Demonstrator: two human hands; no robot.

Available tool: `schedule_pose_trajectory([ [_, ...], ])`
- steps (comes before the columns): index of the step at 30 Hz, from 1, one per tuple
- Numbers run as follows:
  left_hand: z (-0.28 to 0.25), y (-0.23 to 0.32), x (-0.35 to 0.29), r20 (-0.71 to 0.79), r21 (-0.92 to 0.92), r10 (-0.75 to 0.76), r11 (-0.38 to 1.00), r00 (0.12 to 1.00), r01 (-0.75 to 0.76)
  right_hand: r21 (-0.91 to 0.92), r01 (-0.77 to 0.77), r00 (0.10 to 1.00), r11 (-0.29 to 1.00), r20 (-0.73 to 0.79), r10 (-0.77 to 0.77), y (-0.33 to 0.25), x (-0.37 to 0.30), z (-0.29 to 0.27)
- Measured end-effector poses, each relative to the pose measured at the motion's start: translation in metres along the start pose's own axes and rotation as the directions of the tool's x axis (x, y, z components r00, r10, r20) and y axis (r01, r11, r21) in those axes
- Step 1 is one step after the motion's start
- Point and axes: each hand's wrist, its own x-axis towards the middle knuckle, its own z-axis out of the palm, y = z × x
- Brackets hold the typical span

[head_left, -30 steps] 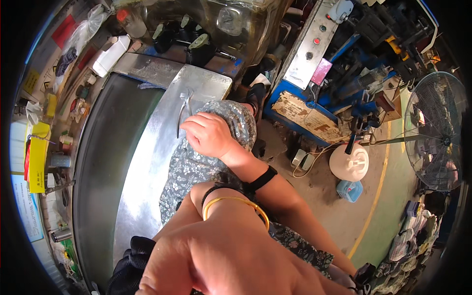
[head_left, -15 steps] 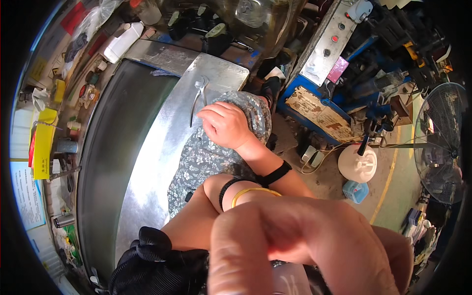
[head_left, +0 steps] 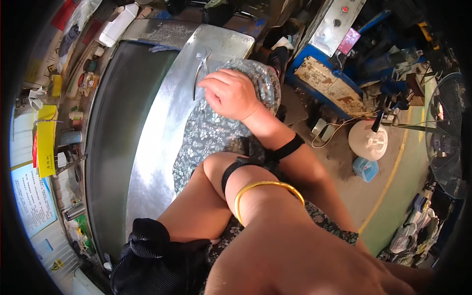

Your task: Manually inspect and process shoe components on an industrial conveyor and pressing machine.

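My right hand (head_left: 230,94) rests palm down on my patterned skirt (head_left: 209,132) over my knee, with fingers loosely bent and nothing visible in it. A pair of metal pliers (head_left: 201,63) lies beside its fingertips on a shiny metal plate (head_left: 157,115); part of one handle is hidden by the hand. My left arm is bent at the elbow, and my left hand (head_left: 300,255) is raised very close to the camera at the lower edge. A gold bangle (head_left: 268,185) circles that wrist. The left fingers are out of sight.
Left of the plate runs a dark belt (head_left: 125,128). A yellow box (head_left: 46,141) and a white bottle (head_left: 118,24) sit along the far-left side. To the right are a blue machine frame (head_left: 314,52), a white jug (head_left: 366,140), a blue tub (head_left: 366,169) and a fan (head_left: 447,137).
My left hand has shifted so its curled fingers no longer show; its back and wrist now fill the lower right. The whole scene sits higher. My right hand stays on the knee.
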Motion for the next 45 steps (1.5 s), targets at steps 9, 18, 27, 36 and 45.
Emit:
schedule_pose_trajectory([
  [9,-0.002,0.000,-0.006,-0.014,-0.030,-0.026,0.999,1.000,0.025,-0.023,0.076,0.994,0.997,-0.078,-0.078,0.005,-0.002,0.006],
  [18,-0.005,-0.005,-0.009,-0.029,-0.047,-0.050,0.998,0.998,0.048,0.003,0.079,0.995,0.997,-0.067,-0.079,0.005,-0.002,0.004],
  [27,-0.006,-0.007,-0.011,-0.044,-0.050,-0.082,0.996,0.996,0.079,-0.007,0.081,0.995,0.997,-0.058,-0.082,0.006,-0.003,0.004],
  [36,-0.004,0.001,-0.016,-0.054,-0.043,-0.103,0.994,0.993,0.100,-0.015,0.090,0.993,0.996,-0.070,-0.091,0.007,-0.002,0.005],
  [45,-0.004,0.022,-0.036,-0.066,-0.001,-0.172,0.985,0.983,0.173,-0.035,0.121,0.987,0.992,-0.102,-0.124,0.012,-0.006,0.008],
])
